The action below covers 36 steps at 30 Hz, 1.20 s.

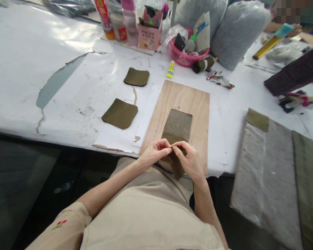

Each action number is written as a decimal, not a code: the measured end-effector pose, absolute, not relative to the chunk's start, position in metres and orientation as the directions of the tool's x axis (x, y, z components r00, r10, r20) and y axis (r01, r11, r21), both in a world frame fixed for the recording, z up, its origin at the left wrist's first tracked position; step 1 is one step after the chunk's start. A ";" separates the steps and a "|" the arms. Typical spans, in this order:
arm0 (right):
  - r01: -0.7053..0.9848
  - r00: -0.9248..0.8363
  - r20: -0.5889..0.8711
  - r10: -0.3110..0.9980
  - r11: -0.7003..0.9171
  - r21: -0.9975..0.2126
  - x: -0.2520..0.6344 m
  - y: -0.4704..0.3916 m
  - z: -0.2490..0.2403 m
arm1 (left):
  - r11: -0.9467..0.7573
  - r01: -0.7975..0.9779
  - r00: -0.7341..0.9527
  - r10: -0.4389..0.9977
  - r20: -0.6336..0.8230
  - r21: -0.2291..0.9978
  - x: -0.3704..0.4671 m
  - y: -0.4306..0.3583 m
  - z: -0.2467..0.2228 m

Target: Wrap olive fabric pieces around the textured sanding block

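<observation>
Both hands meet over the near end of a wooden board (187, 97). My left hand (158, 151) and my right hand (189, 159) pinch the upper edge of an olive-green fabric piece (176, 166), which hangs down toward my lap. Their fingertips nearly touch each other. Just beyond them, a patterned grey-green rectangular piece (179, 122) with rounded corners lies on the board, a plain olive band across its near end. To the left sit two stacks of olive fabric pieces, a nearer stack (120, 113) and a farther stack (137, 76).
A yellow glue tube (170, 69) lies beyond the board. Behind it stand a pink basket (187, 60) of odds and ends, a pink box (149, 34) and bottles. Grey fabric (263, 173) hangs over the table's right edge. Torn white paper (75, 93) covers the tabletop.
</observation>
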State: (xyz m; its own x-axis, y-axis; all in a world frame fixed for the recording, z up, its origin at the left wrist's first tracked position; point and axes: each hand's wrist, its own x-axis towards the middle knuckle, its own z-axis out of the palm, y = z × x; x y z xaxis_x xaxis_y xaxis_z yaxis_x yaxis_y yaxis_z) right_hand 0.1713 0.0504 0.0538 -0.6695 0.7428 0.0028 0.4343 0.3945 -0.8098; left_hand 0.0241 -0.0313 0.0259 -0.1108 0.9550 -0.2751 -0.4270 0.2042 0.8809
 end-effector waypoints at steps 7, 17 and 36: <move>0.440 -0.744 0.058 0.666 0.553 -0.707 0.191 0.067 0.043 | 0.270 -0.480 -0.108 0.926 -0.362 0.834 0.024 -0.033 0.022; 0.523 -0.710 0.013 0.704 0.540 -0.660 0.214 0.093 0.025 | 0.285 -0.531 -0.182 0.882 -0.436 0.798 0.025 -0.031 0.015; 0.512 -0.482 -0.424 0.767 -0.146 -0.846 0.221 0.066 0.001 | 0.214 0.055 -0.350 0.919 -0.182 0.975 0.002 -0.030 -0.002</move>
